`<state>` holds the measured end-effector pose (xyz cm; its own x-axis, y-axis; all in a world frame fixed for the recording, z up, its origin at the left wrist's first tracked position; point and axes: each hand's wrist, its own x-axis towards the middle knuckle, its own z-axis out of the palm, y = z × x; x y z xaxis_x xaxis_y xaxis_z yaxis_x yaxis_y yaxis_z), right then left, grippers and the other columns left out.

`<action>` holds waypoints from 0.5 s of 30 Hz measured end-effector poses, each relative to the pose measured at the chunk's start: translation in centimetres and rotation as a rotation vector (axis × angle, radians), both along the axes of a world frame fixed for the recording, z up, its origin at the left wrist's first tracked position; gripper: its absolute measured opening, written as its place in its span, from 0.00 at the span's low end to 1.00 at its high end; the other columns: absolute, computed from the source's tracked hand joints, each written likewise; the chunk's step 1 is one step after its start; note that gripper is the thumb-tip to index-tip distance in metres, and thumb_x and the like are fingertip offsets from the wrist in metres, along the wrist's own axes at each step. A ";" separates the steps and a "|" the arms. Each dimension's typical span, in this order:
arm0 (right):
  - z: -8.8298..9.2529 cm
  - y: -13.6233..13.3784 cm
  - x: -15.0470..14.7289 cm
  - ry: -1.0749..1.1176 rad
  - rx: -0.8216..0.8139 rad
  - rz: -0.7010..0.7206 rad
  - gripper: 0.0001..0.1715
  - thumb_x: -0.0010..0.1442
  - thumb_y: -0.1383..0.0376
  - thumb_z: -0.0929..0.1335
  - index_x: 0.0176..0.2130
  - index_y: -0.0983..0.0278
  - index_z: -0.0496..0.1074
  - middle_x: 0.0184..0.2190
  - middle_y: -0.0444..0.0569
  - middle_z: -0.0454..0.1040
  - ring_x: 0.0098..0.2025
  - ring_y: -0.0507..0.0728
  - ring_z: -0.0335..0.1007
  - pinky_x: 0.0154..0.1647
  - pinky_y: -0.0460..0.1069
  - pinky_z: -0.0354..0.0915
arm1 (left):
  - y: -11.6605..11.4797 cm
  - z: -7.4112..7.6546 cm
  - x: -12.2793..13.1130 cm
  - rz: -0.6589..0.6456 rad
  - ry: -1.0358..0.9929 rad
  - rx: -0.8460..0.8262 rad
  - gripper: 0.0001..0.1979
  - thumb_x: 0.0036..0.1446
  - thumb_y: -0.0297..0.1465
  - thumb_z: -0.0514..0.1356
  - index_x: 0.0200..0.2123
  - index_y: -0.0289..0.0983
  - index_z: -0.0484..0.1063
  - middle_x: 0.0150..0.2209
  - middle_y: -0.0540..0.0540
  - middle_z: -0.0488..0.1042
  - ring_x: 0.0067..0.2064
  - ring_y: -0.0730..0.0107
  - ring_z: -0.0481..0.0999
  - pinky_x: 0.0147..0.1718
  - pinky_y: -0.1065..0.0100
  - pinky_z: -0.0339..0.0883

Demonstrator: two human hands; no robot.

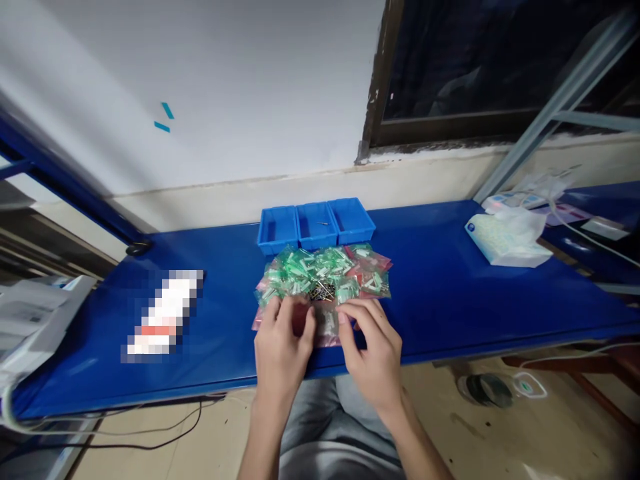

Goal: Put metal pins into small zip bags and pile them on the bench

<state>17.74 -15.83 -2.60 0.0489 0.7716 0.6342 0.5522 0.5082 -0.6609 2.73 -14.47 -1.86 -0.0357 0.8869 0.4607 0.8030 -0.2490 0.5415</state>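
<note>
Small clear bags [335, 263] with green and pink tints, holding pale pieces, lie in a heap at the middle of the blue table. Amid them is a pile of small metal parts [323, 291]. My left hand [286, 333] is at the heap's near left, fingers bent, over a reddish bag [300, 317]. At the near right, my right hand [371, 337] has thumb and forefinger close together at the edge of a clear bag [327, 324]. Whether either hand grips anything is too small to tell. Three joined blue trays [317, 243] stand behind the bags; the middle one holds a thin piece.
A tissue box [505, 240] stands at the table's right. A blurred-out white item [167, 310] lies at the left, near a white carton [45, 320]. The wall is behind, and the table's front edge [220, 388] runs near my lap.
</note>
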 end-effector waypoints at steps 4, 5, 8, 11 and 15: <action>-0.4 -0.3 0.4 0.025 0.028 -0.033 0.12 0.66 0.73 0.63 0.45 0.61 0.72 0.39 0.52 0.74 0.43 0.57 0.71 0.45 0.54 0.68 | 0.8 -0.3 0.5 0.040 0.101 -0.161 0.09 0.65 0.36 0.57 0.38 0.38 0.74 0.36 0.45 0.66 0.37 0.63 0.72 0.32 0.67 0.65; -0.5 -0.5 0.6 0.042 0.055 -0.036 0.12 0.66 0.74 0.63 0.45 0.61 0.72 0.38 0.51 0.74 0.42 0.57 0.71 0.44 0.53 0.68 | 0.9 -0.4 0.6 0.049 0.115 -0.177 0.10 0.66 0.36 0.57 0.38 0.38 0.74 0.37 0.45 0.66 0.38 0.62 0.72 0.32 0.67 0.65; -0.6 -1.1 1.1 0.070 0.120 -0.053 0.13 0.64 0.76 0.64 0.45 0.62 0.71 0.36 0.50 0.74 0.39 0.56 0.71 0.41 0.51 0.68 | 1.1 -0.4 1.0 0.077 0.143 -0.191 0.11 0.67 0.36 0.56 0.38 0.37 0.74 0.37 0.45 0.65 0.38 0.62 0.72 0.31 0.67 0.65; -0.6 -1.6 1.7 0.049 0.119 -0.087 0.13 0.64 0.76 0.64 0.44 0.62 0.71 0.35 0.50 0.74 0.37 0.55 0.71 0.38 0.49 0.67 | 1.3 -0.1 1.4 0.099 0.163 -0.203 0.10 0.67 0.33 0.55 0.36 0.37 0.73 0.37 0.45 0.64 0.36 0.64 0.71 0.30 0.67 0.63; -0.9 -1.8 2.0 0.036 0.094 -0.107 0.11 0.65 0.74 0.65 0.43 0.62 0.72 0.36 0.50 0.75 0.37 0.55 0.72 0.37 0.48 0.68 | 1.5 0.1 1.9 0.144 0.198 -0.220 0.09 0.67 0.32 0.55 0.35 0.37 0.72 0.37 0.45 0.65 0.35 0.64 0.71 0.28 0.68 0.60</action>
<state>19.76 -17.59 -3.52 0.1514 0.6982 0.6997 0.5833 0.5084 -0.6335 4.65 -12.97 -1.77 -0.0969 0.9583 0.2688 0.9163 -0.0195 0.3999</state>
